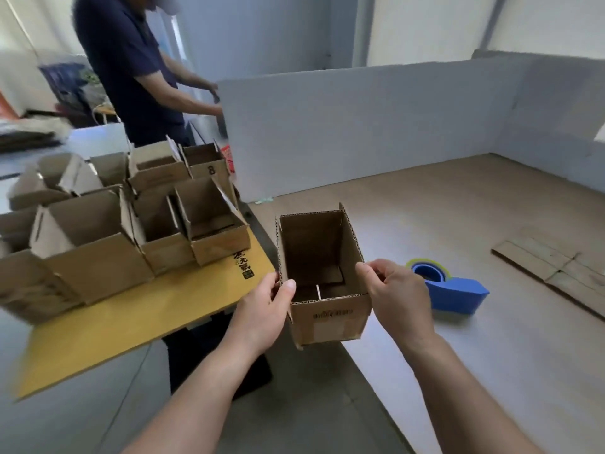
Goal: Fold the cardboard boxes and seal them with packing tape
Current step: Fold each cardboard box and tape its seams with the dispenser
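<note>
Grey partition panels [360, 126] fence a pale tabletop [458, 371]; another person [131, 60] works at back left. You've got the open box [327, 319] upright btwn both hands: left hand [265, 309] fingers curled on its left wall, right hand [396, 296] pinching the right rim, prob. to check the bottom flaps. Tape dispenser [458, 290] sits just beside, handy. Folded boxes [98, 250] crowd the yellow board [131, 322] at left.

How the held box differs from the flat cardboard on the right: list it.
The held box stands opened into shape, top open; the flat cardboard lies collapsed. The held box is gripped by the left hand and right hand; the flat cardboard lies untouched. The held box shows a printed label; the flat cardboard shows none. Both are brown cardboard.
</note>
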A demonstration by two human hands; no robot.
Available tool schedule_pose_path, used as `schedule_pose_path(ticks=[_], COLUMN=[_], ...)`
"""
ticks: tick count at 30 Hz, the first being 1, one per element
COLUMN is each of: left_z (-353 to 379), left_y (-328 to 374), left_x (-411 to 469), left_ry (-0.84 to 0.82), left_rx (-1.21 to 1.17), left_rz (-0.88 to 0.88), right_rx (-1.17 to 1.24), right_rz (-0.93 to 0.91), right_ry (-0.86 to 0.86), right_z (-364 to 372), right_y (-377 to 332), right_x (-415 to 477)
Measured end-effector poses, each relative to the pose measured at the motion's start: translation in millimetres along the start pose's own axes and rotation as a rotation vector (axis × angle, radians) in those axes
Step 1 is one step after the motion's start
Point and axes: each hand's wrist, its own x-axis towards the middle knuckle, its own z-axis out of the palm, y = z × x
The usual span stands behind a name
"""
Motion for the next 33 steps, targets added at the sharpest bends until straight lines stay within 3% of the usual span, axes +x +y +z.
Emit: schedule_pose_path(ticks=[10, 19, 28, 33], left_z=[-91, -157, -201, -215], left_y=[-90, -175, -216, -228], left_x=[31, -4, 0, 16], left_ry=[0.143, 0.367, 0.600, 0.724], left_rx=[0.043, -0.020, -0.108, -0.243], left_rz=[-0.193, -0.510, -0.767, -0.803], right_rx=[-0.010, -0.098, -0.122, -0.091], right_rz=[-0.159, -0.445, -0.729, -0.843], right_ry=[-0.265, -0.596, -0.800, -0.899], right_z=[105, 218, 320, 367], right_y=[-83, -158, -242, -279], right_x=[28, 5, 17, 30])
